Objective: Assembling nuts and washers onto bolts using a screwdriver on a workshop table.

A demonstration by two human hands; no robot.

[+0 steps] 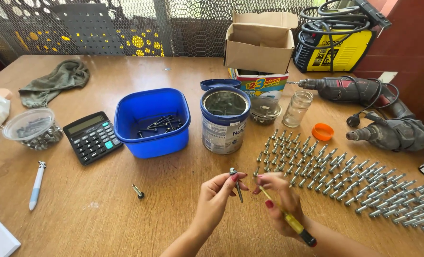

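Note:
My left hand [217,196] pinches a dark screw [236,183] by its head end, held above the wooden table [102,214]. My right hand [281,202] grips a yellow-handled screwdriver [288,218], its tip pointing up toward the screw; the fingertips of both hands nearly meet. To the right lie rows of several grey anchor bolts [345,181]. A single loose screw [138,191] lies on the table to the left of my hands.
Blue tub with screws [152,121], open metal can [224,119], calculator [92,137], clear bowl [32,128], pen [36,184], grey rag [54,81], glass jar [297,108], orange lid [322,132], cardboard box [259,43], two drills [388,128], yellow welder [335,43].

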